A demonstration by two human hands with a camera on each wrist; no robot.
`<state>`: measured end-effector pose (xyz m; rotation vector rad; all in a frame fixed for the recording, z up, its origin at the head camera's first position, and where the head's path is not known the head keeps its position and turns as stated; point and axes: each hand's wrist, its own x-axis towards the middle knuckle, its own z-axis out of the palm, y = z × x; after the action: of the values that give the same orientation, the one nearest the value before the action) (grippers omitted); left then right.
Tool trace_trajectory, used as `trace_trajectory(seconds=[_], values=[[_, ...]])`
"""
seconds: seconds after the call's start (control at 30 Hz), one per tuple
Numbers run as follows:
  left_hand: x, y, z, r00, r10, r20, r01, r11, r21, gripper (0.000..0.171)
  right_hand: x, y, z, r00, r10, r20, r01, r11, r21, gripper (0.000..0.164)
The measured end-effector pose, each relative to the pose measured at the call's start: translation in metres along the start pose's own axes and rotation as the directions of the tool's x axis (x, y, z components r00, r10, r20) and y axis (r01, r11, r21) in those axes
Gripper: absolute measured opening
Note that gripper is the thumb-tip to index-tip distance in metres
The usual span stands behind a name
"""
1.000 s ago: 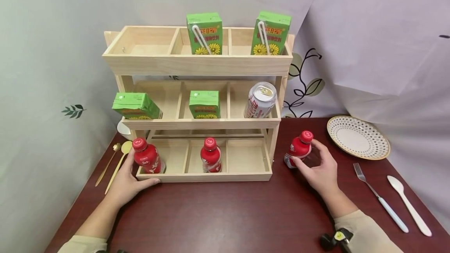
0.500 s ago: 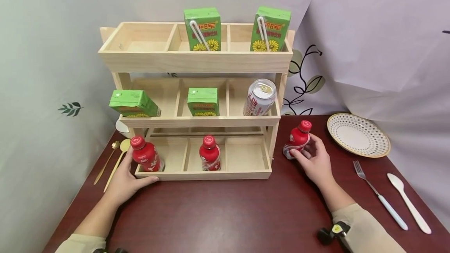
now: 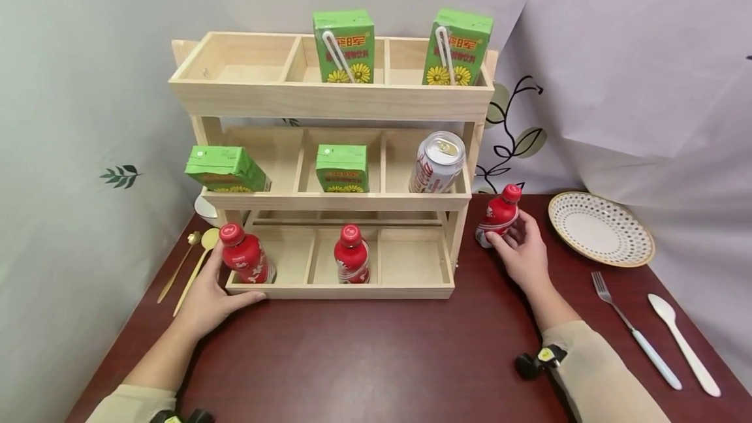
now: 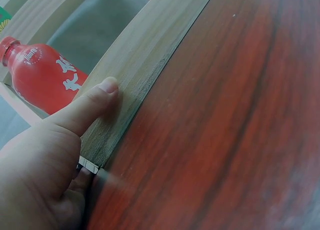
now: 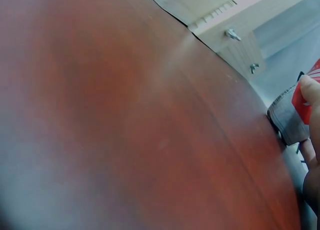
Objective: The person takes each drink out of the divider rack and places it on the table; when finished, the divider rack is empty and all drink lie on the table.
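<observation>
A three-tier wooden rack stands on the table. My left hand grips the lower left corner of its bottom tier. In the left wrist view the thumb lies along the front board, with the other fingers partly hidden round the side. Just above that hand, a red bottle leans in the left bottom compartment. A second red bottle stands in the middle one. To the right of the rack, my right hand holds another red bottle, slightly tilted; the right wrist view catches only its lower part.
Green drink cartons and a silver can occupy the upper tiers. A dotted plate, a fork and a white spoon lie at the right. Gold spoons and a white bowl are at the left.
My right hand has moved the red bottle up or back from me, beside the rack. My left hand stays on the rack's corner. The head view has shifted slightly.
</observation>
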<state>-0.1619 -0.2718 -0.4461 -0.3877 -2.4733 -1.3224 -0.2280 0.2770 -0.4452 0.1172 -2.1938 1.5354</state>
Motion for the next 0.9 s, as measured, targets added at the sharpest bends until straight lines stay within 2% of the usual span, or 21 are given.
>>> trace_trajectory(seconds=[0.2,0.43,0.7,0.9], values=[[-0.001,-0.002,0.000,1.000,0.021,-0.002,-0.021,1.000,0.010,0.125,0.016,0.005,0.007,0.999,0.013,-0.043,-0.014,1.000,-0.028,0.071],[0.000,-0.002,-0.002,1.000,0.015,0.007,-0.015,1.000,0.004,0.125,0.039,0.047,0.012,0.994,0.044,-0.101,-0.053,0.994,-0.092,0.069],[0.000,-0.001,-0.002,1.000,-0.002,0.011,0.002,1.000,0.021,0.124,0.053,0.057,0.017,0.984,0.086,-0.154,-0.113,0.978,-0.174,0.065],[0.000,-0.001,-0.003,1.000,-0.016,0.015,0.016,1.000,0.010,0.126,0.064,0.059,0.019,0.977,0.106,-0.184,-0.148,0.961,-0.233,0.068]])
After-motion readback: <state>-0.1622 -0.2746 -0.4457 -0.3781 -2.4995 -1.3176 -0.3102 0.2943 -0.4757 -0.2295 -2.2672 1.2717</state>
